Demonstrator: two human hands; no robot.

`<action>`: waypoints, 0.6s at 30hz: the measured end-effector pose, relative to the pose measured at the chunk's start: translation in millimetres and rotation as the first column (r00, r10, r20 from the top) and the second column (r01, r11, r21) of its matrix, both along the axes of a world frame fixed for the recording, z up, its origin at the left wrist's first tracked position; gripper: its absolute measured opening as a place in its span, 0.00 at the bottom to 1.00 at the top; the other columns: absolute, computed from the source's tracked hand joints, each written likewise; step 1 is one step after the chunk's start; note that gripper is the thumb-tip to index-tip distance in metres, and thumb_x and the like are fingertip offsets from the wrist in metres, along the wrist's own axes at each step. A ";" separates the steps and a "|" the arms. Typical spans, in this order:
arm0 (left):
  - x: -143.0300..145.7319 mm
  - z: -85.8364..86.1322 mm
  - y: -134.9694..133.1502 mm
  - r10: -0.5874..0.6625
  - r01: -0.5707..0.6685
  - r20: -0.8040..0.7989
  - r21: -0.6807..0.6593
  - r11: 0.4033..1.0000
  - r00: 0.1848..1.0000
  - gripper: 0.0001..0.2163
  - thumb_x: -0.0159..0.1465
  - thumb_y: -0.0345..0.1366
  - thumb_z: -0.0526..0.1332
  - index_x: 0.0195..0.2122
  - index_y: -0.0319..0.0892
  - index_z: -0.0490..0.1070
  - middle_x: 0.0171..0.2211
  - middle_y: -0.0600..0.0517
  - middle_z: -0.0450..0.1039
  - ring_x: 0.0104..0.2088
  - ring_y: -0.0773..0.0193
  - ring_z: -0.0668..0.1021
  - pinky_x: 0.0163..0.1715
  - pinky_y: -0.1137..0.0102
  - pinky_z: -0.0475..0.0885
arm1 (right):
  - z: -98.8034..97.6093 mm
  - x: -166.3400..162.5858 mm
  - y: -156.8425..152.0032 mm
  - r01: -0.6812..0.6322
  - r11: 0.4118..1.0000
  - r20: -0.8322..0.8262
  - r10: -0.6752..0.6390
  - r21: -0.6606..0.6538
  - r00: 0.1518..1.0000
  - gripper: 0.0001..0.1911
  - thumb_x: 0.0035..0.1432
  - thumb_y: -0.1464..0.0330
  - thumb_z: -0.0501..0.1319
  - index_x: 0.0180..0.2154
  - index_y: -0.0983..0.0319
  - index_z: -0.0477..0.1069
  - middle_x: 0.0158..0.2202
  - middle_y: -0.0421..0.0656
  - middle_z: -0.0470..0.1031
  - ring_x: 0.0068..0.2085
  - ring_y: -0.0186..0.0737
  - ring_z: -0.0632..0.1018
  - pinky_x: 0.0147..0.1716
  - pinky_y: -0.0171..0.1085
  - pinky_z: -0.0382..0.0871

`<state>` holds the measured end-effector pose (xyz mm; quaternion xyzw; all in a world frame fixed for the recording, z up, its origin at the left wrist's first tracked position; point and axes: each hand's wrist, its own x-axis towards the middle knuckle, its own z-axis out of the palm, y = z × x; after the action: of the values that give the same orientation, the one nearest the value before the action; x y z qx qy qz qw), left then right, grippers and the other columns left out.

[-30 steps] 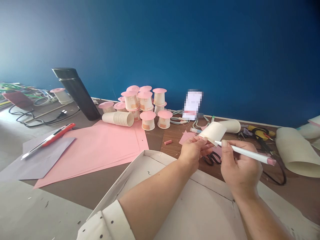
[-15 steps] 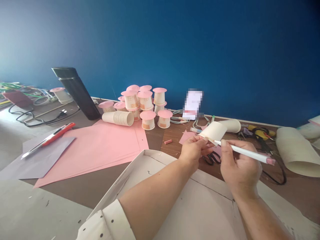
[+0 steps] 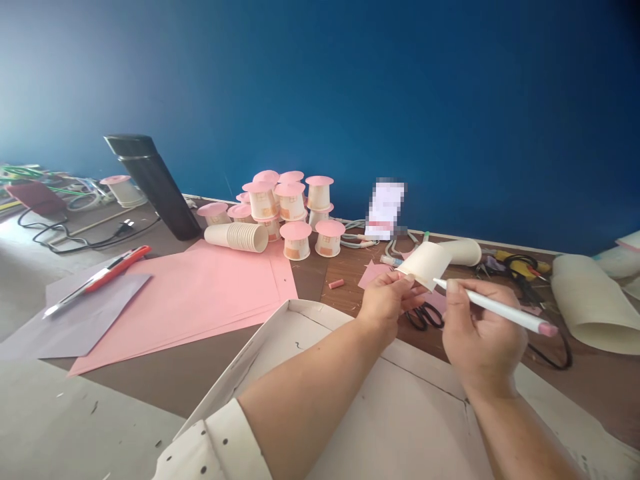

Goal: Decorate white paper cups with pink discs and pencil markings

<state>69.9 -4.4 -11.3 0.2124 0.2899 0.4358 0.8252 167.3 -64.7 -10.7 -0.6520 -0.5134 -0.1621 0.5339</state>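
Observation:
My left hand (image 3: 387,303) grips a white paper cup (image 3: 426,261) by its rim, tilted with the base up and away from me. In my right hand (image 3: 483,333) is a white marker pen (image 3: 500,310) with a pink end, its tip right by the cup's rim side; whether it touches I cannot tell. Some orange-brown marking shows at the cup's lower edge. Beyond the hands stand several upside-down paper cups (image 3: 296,243) with pink paper roofs and drawn windows and doors. A nested stack of paper cups (image 3: 235,237) lies on its side before them.
Pink paper sheets (image 3: 200,293) and an orange cutter knife (image 3: 117,268) on grey paper (image 3: 95,320) lie left. A black bottle (image 3: 157,187) leans behind. A white box lid (image 3: 425,400) sits under my forearms. A phone (image 3: 385,210), cables (image 3: 425,317) and larger cups (image 3: 595,300) are near the right.
The marker tip has shifted slightly right along the cup, and my right hand moved a little right and down with it. My left hand and the cup stay almost still.

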 end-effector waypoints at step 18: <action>-5.0 0.0 5.7 0.046 -0.015 0.151 -0.198 0.980 0.987 0.06 0.65 0.28 0.59 0.35 0.32 0.75 0.32 0.45 0.76 0.31 0.68 0.80 0.30 0.78 0.76 | 5.7 -2.2 -4.4 -0.008 0.999 -0.137 0.014 0.046 0.991 0.16 0.60 0.56 0.61 0.38 0.63 0.72 0.27 0.42 0.74 0.24 0.34 0.72 0.25 0.36 0.67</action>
<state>64.9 1.3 -11.3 0.0908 0.2697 0.4328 0.8554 165.1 -69.0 -5.1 -0.6464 -0.4754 -0.1255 0.5834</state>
